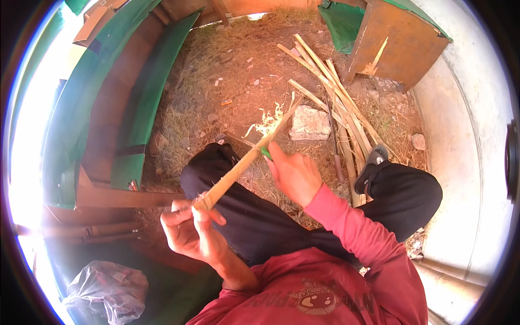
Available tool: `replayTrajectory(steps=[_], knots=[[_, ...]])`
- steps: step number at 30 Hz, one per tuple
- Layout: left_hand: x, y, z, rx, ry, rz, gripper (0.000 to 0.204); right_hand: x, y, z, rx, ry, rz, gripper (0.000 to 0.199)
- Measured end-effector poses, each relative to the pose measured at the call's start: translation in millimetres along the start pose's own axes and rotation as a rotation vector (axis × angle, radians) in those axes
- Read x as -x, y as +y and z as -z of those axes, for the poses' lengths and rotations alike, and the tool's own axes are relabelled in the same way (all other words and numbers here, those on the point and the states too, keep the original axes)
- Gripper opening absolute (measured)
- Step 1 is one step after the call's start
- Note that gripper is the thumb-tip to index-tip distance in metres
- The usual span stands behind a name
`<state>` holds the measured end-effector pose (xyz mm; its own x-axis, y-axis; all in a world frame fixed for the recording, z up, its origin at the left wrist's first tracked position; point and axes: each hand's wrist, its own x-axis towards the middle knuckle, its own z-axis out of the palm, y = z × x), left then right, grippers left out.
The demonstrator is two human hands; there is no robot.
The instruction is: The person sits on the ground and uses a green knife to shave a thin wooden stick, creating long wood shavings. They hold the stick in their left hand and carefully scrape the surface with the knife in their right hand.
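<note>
A split bamboo strip (234, 174) slants across my lap, its far end up and to the right. Its near end is pinched by the fingers of my left hand (197, 230). My right hand (297, 172) grips a small green-handled cutting tool (265, 153) against the strip, past its middle; the blade is mostly hidden. Pale curled shavings (268, 123) bunch up on the strip just beyond the tool.
Several long bamboo strips (346, 103) lie in a pile ahead on the right, by my foot. A stone block (310, 123) and a tool with a wooden handle (339, 168) sit beside them. Green-covered benches (154, 81) line the left; a plastic bag (111, 290) lies lower left.
</note>
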<state>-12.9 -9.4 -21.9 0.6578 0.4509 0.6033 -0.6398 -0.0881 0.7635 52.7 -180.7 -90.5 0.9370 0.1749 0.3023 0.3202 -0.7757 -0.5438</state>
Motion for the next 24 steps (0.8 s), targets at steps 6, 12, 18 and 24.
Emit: replayTrajectory(steps=[6,12,18,24], knots=[[-3.3,9.6,4.2,-0.078,-0.026,0.03,0.018,0.7,6.2,-12.2,0.02,0.008,-0.053,0.018],[1.9,12.1,0.2,-0.083,-0.073,-0.021,0.018,8.2,28.6,-18.7,0.071,0.03,-0.123,0.018],[3.2,6.9,-2.0,-0.057,-0.065,-0.019,0.02,17.7,13.2,-10.1,0.003,0.066,-0.095,0.02],[9.3,8.3,4.2,-0.093,-0.177,-0.109,0.025,19.6,34.3,-19.4,0.22,0.075,-0.104,0.038]])
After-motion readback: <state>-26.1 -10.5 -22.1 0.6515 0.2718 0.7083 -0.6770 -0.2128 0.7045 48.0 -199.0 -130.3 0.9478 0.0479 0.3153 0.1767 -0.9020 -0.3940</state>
